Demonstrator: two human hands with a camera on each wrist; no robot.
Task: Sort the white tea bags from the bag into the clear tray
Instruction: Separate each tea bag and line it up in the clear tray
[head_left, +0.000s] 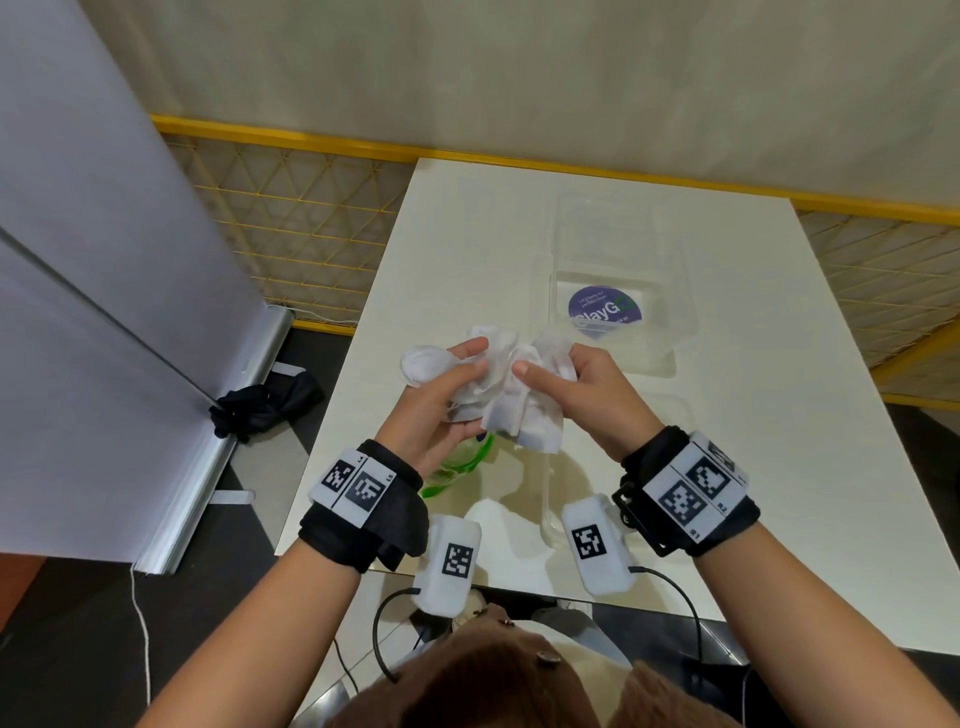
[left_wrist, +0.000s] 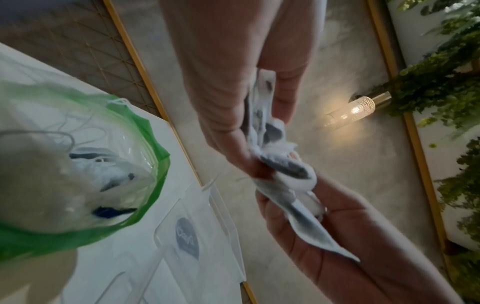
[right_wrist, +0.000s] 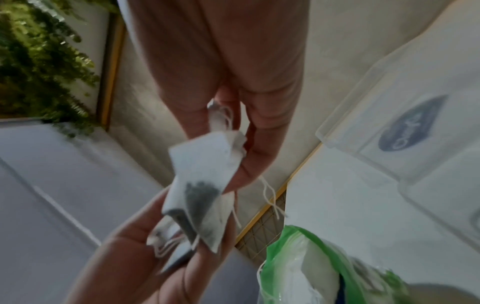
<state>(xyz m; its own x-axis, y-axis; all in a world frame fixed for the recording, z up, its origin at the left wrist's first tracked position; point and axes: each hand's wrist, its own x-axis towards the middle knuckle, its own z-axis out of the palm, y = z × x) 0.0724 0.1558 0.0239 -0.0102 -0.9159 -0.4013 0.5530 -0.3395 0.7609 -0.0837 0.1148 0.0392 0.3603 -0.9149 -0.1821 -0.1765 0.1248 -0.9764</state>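
Observation:
Both hands hold one bunch of white tea bags (head_left: 498, 400) above the table, just left of and nearer than the clear tray (head_left: 675, 291), which carries a purple sticker. My left hand (head_left: 475, 358) grips the bunch's left side, my right hand (head_left: 545, 364) pinches its right side. In the left wrist view the tea bags (left_wrist: 283, 174) hang between the left fingers (left_wrist: 233, 133) and the right palm (left_wrist: 337, 236). In the right wrist view one tea bag (right_wrist: 202, 185) with dark leaves and loose strings lies across both hands. Below the hands stands the green-rimmed clear bag (head_left: 467, 462), open, with more tea bags (left_wrist: 103, 170) inside.
The white table (head_left: 467, 234) is bordered by a yellow mesh fence (head_left: 291, 218) at the back and left. A white panel (head_left: 104, 260) stands on the left, with a black cloth (head_left: 260, 410) on the floor. Another clear plastic piece (head_left: 665, 415) lies right of the hands.

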